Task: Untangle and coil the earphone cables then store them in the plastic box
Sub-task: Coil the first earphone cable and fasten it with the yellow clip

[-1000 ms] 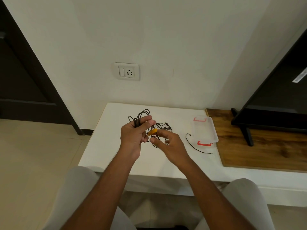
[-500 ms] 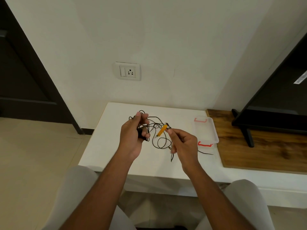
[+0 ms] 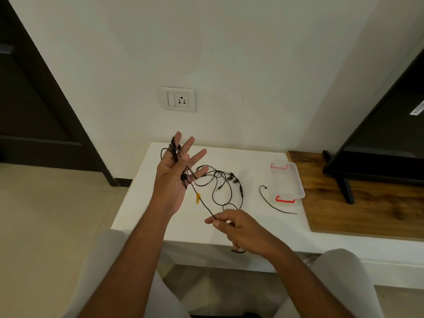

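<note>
White painted wall, with a switch-and-socket plate (image 3: 178,99) in the upper middle of the frame, backs the smooth white bench (image 3: 146,210) I am looking down on. I judge the job to be at an early stage: untangling is under way, nothing is neatly coiled, and nothing is stored.

The thin black earphone cables (image 3: 206,207) are at centre frame. A few loose loops are draped over the left hand (image 3: 172,180), whose fingers (image 3: 188,145) are spread straight above the bench and clasp nothing. From there one strand runs taut, down and right past a small orange tag (image 3: 197,198), to the right hand (image 3: 238,228), which pinches it between thumb and forefinger. The rest lies on the bench in slack curves, with small dark earbuds (image 3: 231,179) and a slim inline control (image 3: 241,190) among them.

A separate short black cord (image 3: 275,204) lies alone, right of centre, just beside the clear rectangular plastic box with red latches (image 3: 289,180). That box sits at the bench's right side, next to a brown wood-grain board (image 3: 367,203). Its lid looks to be on, so I expect it needs opening before storage.

The cables look rubbery, limp and quick to snag, while the box looks rigid and slick.
</note>
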`<move>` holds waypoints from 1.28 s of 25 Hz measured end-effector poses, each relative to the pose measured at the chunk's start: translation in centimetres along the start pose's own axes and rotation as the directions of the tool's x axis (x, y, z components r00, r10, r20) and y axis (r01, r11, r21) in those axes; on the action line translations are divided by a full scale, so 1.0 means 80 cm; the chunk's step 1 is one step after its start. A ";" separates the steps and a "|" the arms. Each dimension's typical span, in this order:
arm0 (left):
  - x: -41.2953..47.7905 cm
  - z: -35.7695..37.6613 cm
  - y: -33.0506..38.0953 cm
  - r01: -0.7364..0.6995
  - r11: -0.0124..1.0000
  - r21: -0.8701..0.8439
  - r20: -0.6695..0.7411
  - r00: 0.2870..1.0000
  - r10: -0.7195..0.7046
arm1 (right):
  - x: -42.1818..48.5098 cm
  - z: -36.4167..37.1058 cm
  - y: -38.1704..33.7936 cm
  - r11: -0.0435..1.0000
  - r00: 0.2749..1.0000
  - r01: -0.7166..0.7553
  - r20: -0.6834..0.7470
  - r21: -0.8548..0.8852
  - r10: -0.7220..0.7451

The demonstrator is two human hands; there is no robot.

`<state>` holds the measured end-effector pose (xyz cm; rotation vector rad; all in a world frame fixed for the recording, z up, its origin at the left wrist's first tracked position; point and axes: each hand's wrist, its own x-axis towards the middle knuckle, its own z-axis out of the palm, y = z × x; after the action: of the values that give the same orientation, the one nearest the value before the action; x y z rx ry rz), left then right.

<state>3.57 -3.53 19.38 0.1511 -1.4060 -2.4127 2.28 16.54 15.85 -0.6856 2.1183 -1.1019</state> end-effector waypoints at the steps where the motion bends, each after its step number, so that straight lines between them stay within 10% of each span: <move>1: 0.001 -0.005 -0.003 -0.005 0.995 0.101 0.000 1.000 0.005 | -0.009 0.002 -0.004 0.997 1.000 0.025 0.021 -0.070 -0.024; 11: -0.013 0.006 -0.016 0.068 0.895 0.441 0.108 0.986 -0.128 | -0.032 -0.066 -0.104 0.798 0.835 0.154 -0.355 -0.583 -0.421; 18: -0.021 0.032 -0.005 0.176 0.959 0.221 0.299 0.924 -0.239 | 0.033 -0.126 -0.110 0.888 0.788 0.190 -0.475 -0.418 -0.392; 24: -0.026 0.030 0.004 0.269 0.953 0.141 0.462 0.833 -0.304 | 0.084 -0.106 -0.047 0.924 0.809 0.316 -0.570 0.215 -0.143; 32: -0.014 0.017 0.025 0.112 0.985 -0.135 0.236 0.969 -0.078 | 0.056 -0.029 0.037 0.994 0.986 0.111 -0.122 0.004 -0.110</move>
<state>4.71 -2.93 21.65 -0.1041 -1.3337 -2.6746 -2.84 16.10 13.03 -0.7564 2.1974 -1.2425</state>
